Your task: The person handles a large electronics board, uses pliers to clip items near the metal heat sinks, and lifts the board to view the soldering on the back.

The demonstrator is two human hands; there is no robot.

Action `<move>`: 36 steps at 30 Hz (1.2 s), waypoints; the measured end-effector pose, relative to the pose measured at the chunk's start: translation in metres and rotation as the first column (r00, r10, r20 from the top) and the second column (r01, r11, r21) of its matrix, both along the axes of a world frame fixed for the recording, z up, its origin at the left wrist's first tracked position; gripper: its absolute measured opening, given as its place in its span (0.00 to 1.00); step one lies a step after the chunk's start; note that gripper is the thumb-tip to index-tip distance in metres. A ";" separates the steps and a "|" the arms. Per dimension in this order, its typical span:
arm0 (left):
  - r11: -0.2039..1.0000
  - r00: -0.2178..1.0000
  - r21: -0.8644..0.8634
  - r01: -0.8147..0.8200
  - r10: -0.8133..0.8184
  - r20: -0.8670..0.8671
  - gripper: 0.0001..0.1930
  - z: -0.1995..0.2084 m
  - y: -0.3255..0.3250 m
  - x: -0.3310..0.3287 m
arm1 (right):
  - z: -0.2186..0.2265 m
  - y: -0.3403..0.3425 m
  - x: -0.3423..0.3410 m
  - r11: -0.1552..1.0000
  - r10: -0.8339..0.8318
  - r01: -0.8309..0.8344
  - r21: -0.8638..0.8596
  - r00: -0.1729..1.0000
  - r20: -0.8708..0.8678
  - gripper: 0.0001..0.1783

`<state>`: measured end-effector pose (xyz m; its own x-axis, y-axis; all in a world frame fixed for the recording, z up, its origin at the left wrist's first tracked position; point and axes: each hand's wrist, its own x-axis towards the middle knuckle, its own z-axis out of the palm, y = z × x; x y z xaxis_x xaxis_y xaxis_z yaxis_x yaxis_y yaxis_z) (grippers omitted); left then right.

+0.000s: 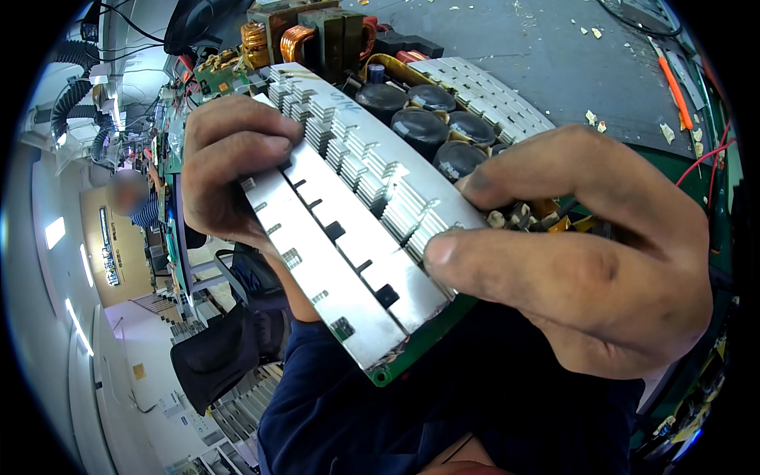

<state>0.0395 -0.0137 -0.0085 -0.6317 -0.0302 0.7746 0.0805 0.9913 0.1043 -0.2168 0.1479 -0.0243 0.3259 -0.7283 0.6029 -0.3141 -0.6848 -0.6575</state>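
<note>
A green circuit board [382, 375] carrying silver finned heat sinks [419, 170] is tilted up between my hands. My left hand [229, 170] is closed over the board's left side, its fingertips curled onto the heat sink metal. From the right, my right hand [609, 261] has its thumb on the fins near the lower end and its index finger against the upper side of the same heat sink. Black round capacitors [419, 131] stand behind that heat sink, with another silver heat sink [495, 99] beyond them. Copper-wound coils [297, 43] sit at the far end.
A grey work mat [507, 36] with pale crumbs spreads behind the board. An orange-handled tool [673, 83] lies at the far right, near red wires [704, 162]. Black chairs [218, 352] stand on the left, and another person [144, 210] is in the distance.
</note>
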 end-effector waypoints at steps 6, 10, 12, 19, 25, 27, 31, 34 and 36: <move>0.999 0.999 0.008 0.044 -0.044 0.012 0.30 0.002 -0.002 0.000 | 0.002 0.000 0.000 1.000 -0.004 0.004 -0.004 0.999 -0.035 0.19; 0.999 0.998 0.026 -0.020 0.021 -0.053 0.29 -0.004 0.003 -0.002 | 0.004 0.000 -0.003 1.000 0.004 -0.005 -0.004 0.998 -0.060 0.18; 0.999 0.998 0.042 -0.026 0.028 -0.063 0.28 -0.005 0.003 -0.002 | 0.005 -0.001 -0.003 1.000 0.004 -0.005 -0.001 0.998 -0.067 0.18; 0.997 0.995 0.038 -0.065 0.068 -0.076 0.25 -0.006 0.006 0.001 | 0.002 0.002 0.011 0.998 -0.068 0.068 -0.006 0.998 -0.004 0.18; 0.988 0.983 -0.015 -0.152 0.150 -0.104 0.21 -0.023 0.019 0.010 | -0.008 0.007 0.028 0.995 -0.102 0.101 0.019 0.982 0.157 0.16; 0.974 0.957 -0.035 -0.222 0.211 -0.197 0.21 -0.037 0.026 0.010 | -0.009 0.011 0.035 0.988 -0.151 0.143 0.056 0.972 0.180 0.15; 0.937 0.924 -0.062 -0.343 0.325 -0.201 0.17 -0.061 0.046 0.024 | -0.010 0.019 0.049 0.968 -0.242 0.224 0.110 0.952 0.190 0.12; 0.888 0.899 -0.152 -0.435 0.417 -0.134 0.14 -0.084 0.062 0.032 | -0.010 0.022 0.060 0.944 -0.319 0.294 0.150 0.929 0.186 0.12; 0.891 0.902 -0.144 -0.430 0.420 -0.097 0.14 -0.098 0.076 0.028 | -0.008 0.025 0.066 0.929 -0.337 0.289 0.230 0.920 0.201 0.11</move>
